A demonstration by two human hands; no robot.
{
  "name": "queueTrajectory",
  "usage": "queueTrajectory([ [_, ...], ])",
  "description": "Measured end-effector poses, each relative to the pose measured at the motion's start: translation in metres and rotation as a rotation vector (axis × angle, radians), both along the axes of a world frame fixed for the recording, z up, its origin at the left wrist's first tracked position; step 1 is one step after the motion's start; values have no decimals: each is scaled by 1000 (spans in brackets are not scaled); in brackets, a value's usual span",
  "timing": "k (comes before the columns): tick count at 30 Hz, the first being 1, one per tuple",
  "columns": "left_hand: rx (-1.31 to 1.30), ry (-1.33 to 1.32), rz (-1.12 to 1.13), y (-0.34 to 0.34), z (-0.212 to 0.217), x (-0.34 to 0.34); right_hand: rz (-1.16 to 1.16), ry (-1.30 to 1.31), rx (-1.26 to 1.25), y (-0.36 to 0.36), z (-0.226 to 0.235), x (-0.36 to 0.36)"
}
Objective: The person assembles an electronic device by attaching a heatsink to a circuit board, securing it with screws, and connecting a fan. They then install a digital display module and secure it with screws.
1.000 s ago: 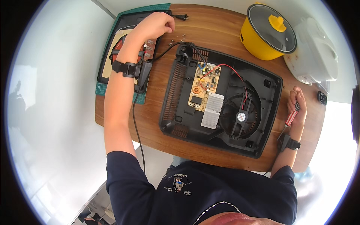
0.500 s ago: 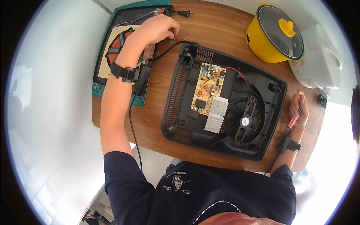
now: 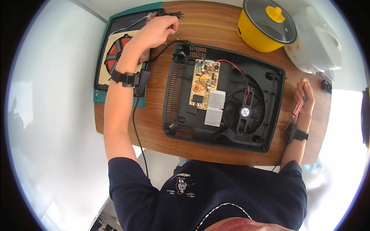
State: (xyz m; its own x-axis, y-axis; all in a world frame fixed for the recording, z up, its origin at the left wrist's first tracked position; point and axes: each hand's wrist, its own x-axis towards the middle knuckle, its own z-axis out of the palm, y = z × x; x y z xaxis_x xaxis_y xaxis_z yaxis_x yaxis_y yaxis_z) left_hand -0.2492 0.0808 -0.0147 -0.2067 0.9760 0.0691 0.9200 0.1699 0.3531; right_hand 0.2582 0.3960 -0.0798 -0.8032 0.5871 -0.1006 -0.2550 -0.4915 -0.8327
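"Head view: where is the screwdriver (image 3: 298, 107)?"

"Over the right end of the wooden table (image 3: 151, 123), just beyond the right edge of the black casing (image 3: 216, 143), held in the right hand (image 3: 307, 98)."

"And which way does it point?"

"Its tip end goes down and left in view, toward the person. The long axis runs aslant, from the palm toward the black wristband (image 3: 300, 134)."

"How are the grips?"

"The right fingers are curled closed around the striped handle. The left hand (image 3: 156, 31) is bent, thumb and finger close together, right beside the loose screws (image 3: 179, 37); I cannot tell whether it has hold of 1."

"What differs from earlier?"

"Against 1 second ago, the left fingertips are nearer the screws and the power plug (image 3: 176, 14). Since 0.5 seconds ago, the casing and yellow pot (image 3: 250, 36) have shifted together, up and left in view. The screwdriver keeps much the same slant"
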Motion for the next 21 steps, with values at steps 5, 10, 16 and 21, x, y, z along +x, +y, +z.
queueTrajectory([
  [5, 212, -309, 18, 1, 63, 76, -133, 283, 21, -15, 85, -18],
  [10, 413, -544, -99, 13, 91, 156, -201, 676, 82, -46, 163, -42],
  [16, 525, -835, -38, -5, 99, 224, -253, 810, 270, -103, 191, -59],
  [21, 494, -724, 15, -20, 111, 251, -273, 839, 282, -119, 195, -53],
])
